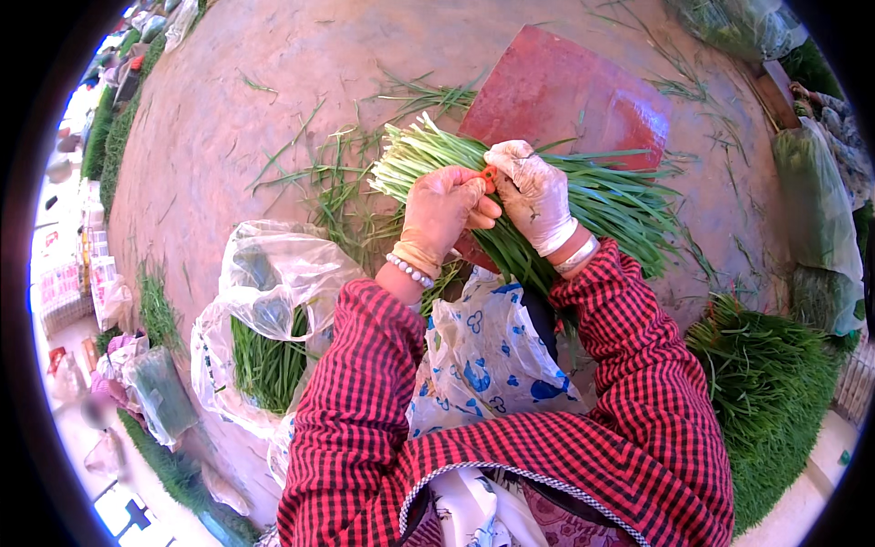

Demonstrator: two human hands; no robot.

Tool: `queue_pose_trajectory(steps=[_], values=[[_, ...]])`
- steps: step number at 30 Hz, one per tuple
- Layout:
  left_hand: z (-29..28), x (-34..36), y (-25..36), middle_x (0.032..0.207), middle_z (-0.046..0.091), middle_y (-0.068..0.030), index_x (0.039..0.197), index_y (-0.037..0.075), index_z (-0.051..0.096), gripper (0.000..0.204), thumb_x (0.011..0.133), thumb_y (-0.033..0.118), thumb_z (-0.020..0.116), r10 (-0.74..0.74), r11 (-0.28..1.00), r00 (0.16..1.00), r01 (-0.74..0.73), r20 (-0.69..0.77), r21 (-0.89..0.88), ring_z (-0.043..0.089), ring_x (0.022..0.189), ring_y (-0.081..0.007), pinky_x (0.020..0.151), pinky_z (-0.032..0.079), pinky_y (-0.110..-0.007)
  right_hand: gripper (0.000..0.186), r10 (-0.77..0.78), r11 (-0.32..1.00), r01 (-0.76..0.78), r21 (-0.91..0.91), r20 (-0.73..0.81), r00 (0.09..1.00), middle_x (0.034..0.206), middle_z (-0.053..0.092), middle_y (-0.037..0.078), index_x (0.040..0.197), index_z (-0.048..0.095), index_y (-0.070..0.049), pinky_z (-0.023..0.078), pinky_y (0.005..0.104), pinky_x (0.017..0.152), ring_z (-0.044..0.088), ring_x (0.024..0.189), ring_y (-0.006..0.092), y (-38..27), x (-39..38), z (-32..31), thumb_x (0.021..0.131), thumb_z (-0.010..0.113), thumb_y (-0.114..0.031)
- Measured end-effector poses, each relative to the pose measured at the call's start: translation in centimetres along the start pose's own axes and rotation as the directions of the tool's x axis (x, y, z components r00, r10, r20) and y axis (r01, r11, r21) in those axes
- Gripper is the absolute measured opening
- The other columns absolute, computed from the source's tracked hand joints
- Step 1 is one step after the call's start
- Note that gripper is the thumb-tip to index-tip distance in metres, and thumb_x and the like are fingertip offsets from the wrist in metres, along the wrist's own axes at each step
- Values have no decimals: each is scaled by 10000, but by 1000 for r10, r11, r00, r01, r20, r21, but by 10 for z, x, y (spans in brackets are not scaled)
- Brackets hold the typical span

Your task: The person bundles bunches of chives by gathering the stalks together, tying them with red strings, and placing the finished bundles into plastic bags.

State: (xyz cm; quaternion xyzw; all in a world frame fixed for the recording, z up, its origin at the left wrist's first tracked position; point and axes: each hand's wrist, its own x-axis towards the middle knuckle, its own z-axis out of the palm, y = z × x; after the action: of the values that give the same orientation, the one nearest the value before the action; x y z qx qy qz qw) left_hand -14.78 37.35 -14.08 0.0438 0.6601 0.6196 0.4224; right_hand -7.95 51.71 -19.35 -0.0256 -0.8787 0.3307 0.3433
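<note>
A thick bunch of garlic chives (583, 196) lies crosswise in front of me, its pale cut ends at the left and its green leaves fanning out to the right. An orange-red tie (490, 177) sits on top of the bunch, between my hands. My left hand (445, 211), in a thin glove with a beaded bracelet at the wrist, is closed with its fingertips pinching at the tie. From the other side my right hand (531, 193), in a whitish glove, also pinches the tie. Its wrap around the bunch's underside is hidden.
Under and behind the bunch lies a dark red board (570, 96). Loose chive leaves (337, 182) litter the floor. A clear plastic bag (273, 301) holding greens lies at left. A big pile of chives (761, 383) stands at right, near wrapped greens (816, 201).
</note>
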Motion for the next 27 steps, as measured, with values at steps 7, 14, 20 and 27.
queue_pose_trajectory(steps=[7, 14, 20, 27], values=[[1, 19, 8, 734, 695, -104, 928, 31, 641, 125, 957, 134, 577, -98, 991, 993, 104, -72, 89, 638, 555, -158, 522, 512, -260, 255, 147, 967, -155, 202, 56, 988, 977, 664, 105, 1105, 643, -82, 546, 344, 745, 682, 865, 285, 1, 4, -4, 851, 644, -62], [11, 35, 22, 727, 706, -80, 917, 40, 649, 143, 934, 160, 572, -162, 957, 979, 187, -125, 222, 668, 557, -169, 487, 510, -293, 213, 96, 992, -103, 68, 95, 991, 948, 669, 81, 1081, 645, -99, 545, 377, 749, 670, 882, 290, 1, 17, -14, 888, 610, -181], [8, 30, 19, 756, 709, -94, 956, 34, 651, 169, 956, 175, 559, -110, 973, 987, 132, -121, 189, 658, 559, -165, 515, 521, -290, 172, 290, 956, -291, 37, 33, 957, 850, 631, 97, 905, 657, -133, 515, 429, 670, 642, 790, 327, 6, 20, 6, 919, 566, -279], [1, -2, 42, 776, 703, -68, 938, 162, 710, 199, 893, 345, 648, 825, 85, 556, -294, 98, 952, 680, 753, -261, 596, 512, -384, 56, 120, 989, -113, 100, -71, 990, 820, 591, 112, 869, 615, -106, 504, 416, 646, 623, 754, 338, -9, 8, -8, 889, 605, -157]])
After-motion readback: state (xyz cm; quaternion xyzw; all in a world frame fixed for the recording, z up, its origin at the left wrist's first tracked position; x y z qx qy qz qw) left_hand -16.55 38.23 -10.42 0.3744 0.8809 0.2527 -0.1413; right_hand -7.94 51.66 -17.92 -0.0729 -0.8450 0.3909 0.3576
